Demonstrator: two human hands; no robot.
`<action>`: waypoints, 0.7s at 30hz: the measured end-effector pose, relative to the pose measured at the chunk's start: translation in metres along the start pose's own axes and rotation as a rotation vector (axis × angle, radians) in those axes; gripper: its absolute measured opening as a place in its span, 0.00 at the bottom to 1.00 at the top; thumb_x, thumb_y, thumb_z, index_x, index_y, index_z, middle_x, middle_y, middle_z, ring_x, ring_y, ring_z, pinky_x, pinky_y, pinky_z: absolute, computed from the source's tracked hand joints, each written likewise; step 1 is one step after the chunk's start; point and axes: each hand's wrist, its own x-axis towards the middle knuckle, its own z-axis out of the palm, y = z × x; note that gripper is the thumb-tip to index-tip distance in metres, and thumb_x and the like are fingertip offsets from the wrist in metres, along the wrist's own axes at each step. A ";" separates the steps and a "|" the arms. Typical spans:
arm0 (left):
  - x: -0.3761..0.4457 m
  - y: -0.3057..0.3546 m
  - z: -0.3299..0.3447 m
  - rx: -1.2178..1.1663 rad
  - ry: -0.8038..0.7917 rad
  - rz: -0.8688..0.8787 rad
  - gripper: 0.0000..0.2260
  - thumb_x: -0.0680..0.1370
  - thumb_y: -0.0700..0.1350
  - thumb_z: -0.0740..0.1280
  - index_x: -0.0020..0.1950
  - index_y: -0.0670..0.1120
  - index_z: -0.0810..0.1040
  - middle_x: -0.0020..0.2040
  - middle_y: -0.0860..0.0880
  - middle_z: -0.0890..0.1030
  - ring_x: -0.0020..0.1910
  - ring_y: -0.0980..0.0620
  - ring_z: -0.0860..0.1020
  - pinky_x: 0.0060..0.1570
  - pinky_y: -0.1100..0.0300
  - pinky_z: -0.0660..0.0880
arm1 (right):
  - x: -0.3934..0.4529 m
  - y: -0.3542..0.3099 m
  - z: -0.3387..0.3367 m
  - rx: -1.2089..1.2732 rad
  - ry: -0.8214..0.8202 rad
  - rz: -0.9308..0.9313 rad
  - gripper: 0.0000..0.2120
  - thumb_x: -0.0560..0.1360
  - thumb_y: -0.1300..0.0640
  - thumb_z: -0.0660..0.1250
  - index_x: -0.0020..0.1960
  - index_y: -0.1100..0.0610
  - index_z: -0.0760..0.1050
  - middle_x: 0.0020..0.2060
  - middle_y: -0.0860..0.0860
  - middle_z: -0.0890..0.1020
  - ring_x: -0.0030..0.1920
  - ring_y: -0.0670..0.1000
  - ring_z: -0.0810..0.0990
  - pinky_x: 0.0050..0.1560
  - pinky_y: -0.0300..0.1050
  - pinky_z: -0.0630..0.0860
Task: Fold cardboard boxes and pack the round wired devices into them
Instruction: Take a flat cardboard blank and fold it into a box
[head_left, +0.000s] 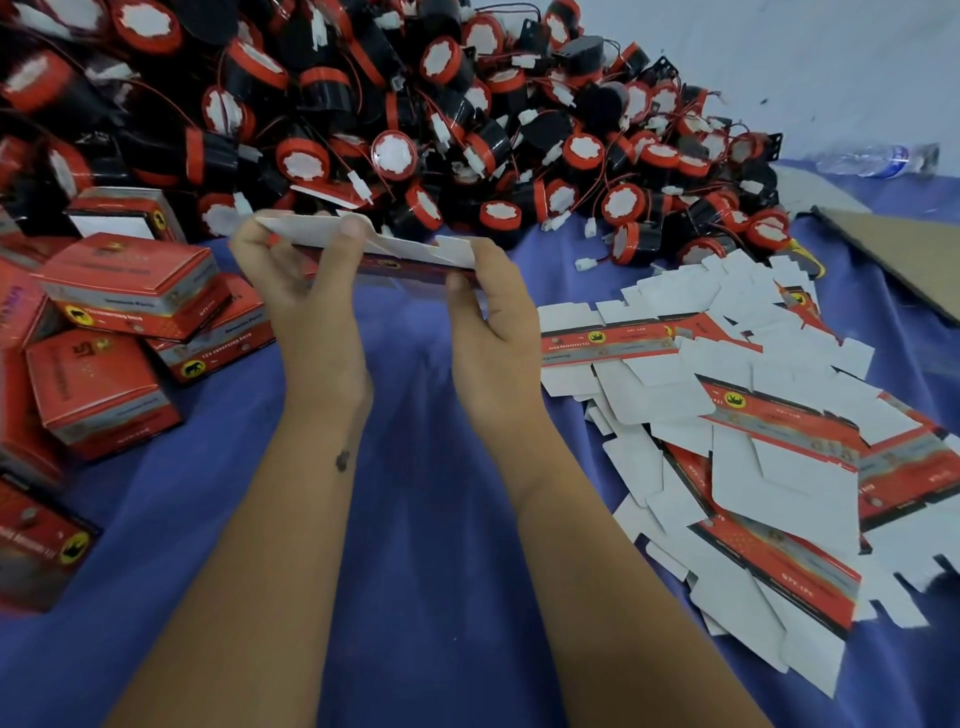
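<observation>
Both hands hold one flat, unfolded red-and-white cardboard box (410, 252) edge-on above the blue cloth. My left hand (306, 291) grips its left end, thumb on top and fingers underneath. My right hand (491, 306) pinches its right end near the notched flaps. Behind it rises a big heap of round black devices (395, 119) with red rims, white labels and thin red-black wires. Several flat box blanks (727, 415) lie scattered to the right.
Several folded, closed red boxes (124, 291) are stacked at the left. A brown cardboard sheet (893, 260) lies at the far right, and a plastic water bottle (872, 158) behind it. Blue cloth (426, 467) covers the surface under my forearms.
</observation>
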 end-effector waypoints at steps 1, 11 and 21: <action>0.000 0.000 0.000 -0.031 0.001 -0.002 0.16 0.75 0.47 0.69 0.56 0.49 0.64 0.52 0.49 0.73 0.50 0.57 0.74 0.57 0.59 0.72 | -0.001 0.000 0.001 0.015 -0.013 0.001 0.13 0.79 0.66 0.58 0.60 0.60 0.77 0.51 0.49 0.80 0.54 0.47 0.76 0.59 0.35 0.70; -0.006 -0.003 0.003 0.095 -0.357 -0.018 0.24 0.78 0.56 0.63 0.70 0.45 0.68 0.68 0.47 0.74 0.68 0.50 0.73 0.69 0.47 0.69 | -0.011 0.006 0.010 0.050 -0.260 0.095 0.35 0.75 0.57 0.61 0.80 0.52 0.52 0.77 0.52 0.60 0.75 0.54 0.62 0.73 0.62 0.62; -0.008 0.000 0.000 0.097 -0.489 -0.158 0.35 0.73 0.54 0.71 0.77 0.48 0.63 0.70 0.45 0.75 0.67 0.43 0.75 0.55 0.50 0.79 | -0.005 0.001 0.003 0.145 -0.109 0.134 0.37 0.74 0.58 0.68 0.77 0.45 0.55 0.64 0.35 0.69 0.66 0.36 0.70 0.60 0.38 0.76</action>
